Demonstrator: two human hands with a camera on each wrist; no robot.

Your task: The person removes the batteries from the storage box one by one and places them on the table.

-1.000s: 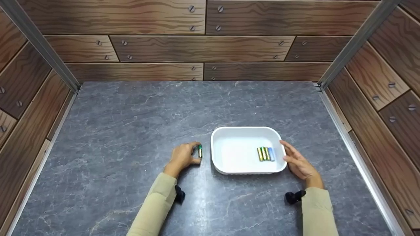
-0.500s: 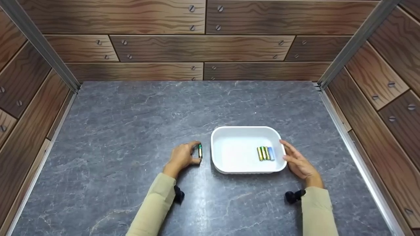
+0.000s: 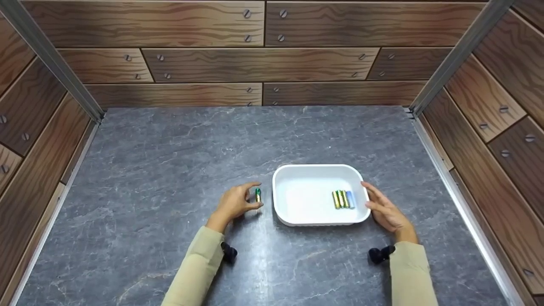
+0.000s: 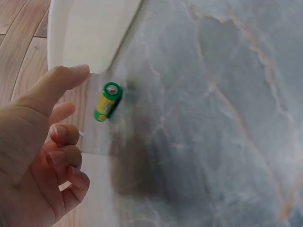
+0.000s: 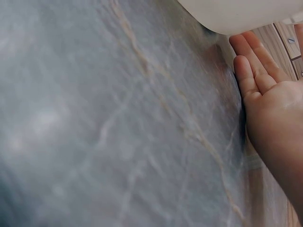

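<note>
A green and gold battery [image 3: 258, 195] is on the table just left of the white plastic tub [image 3: 289, 222]. Whether it stands or lies I cannot tell. My left hand [image 3: 233, 202] is around it, thumb and forefinger spread, and the left wrist view shows a gap between the fingers and the battery [image 4: 107, 102]. Inside the tub, near its right end, several gold-green batteries [image 3: 340, 199] lie side by side with a light blue one [image 3: 350, 199]. My right hand [image 3: 386, 212] touches the tub's right end with extended fingers; in the right wrist view its fingers [image 5: 258, 61] are beside the tub wall [image 5: 236, 16].
The grey marbled table [image 3: 182, 148] is bounded by wood-patterned walls [image 3: 204, 63] at the back and both sides. Metal rails [image 3: 450, 182] run along the side edges. A small black device [image 3: 229, 252] is on each wrist.
My left thumb and forefinger have parted from the battery that they held, and it now stays on the table between them. My right hand and the tub have not visibly moved.
</note>
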